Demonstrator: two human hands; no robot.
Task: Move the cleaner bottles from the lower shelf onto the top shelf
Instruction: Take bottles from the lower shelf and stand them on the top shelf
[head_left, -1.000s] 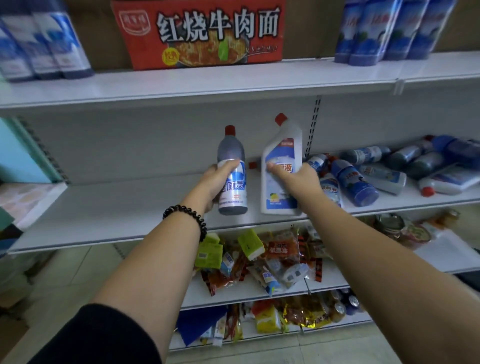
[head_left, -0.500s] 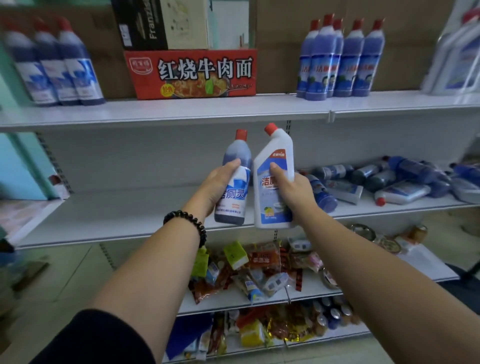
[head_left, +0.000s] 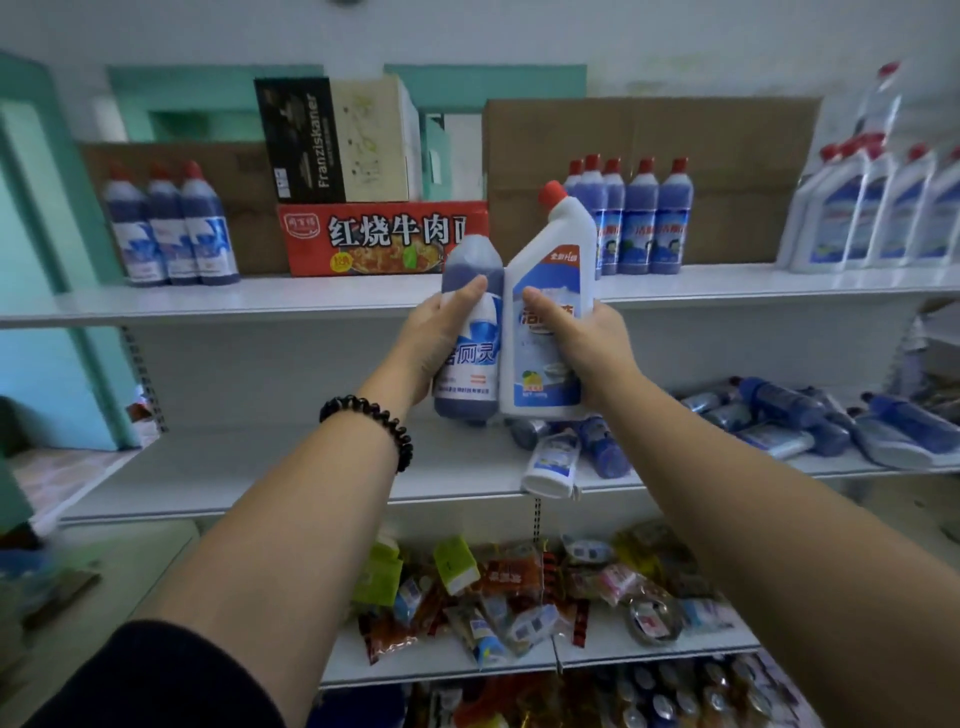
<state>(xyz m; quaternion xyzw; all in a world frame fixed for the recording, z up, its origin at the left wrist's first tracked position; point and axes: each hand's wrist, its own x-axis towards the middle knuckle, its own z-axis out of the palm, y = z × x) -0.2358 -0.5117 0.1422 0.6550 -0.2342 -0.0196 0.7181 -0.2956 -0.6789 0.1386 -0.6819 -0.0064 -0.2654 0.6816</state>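
Standing upright and touching side by side, a blue cleaner bottle (head_left: 470, 332) and a white cleaner bottle (head_left: 545, 322) are held in front of the top shelf (head_left: 322, 299) edge. The blue one is gripped by the left hand (head_left: 436, 338), the white by the right hand (head_left: 592, 345). Below the top shelf, more bottles (head_left: 779, 421) are seen lying on the lower shelf (head_left: 260, 467).

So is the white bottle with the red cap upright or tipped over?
Roughly upright: the white bottle leans slightly, red cap on top, held in the right hand.
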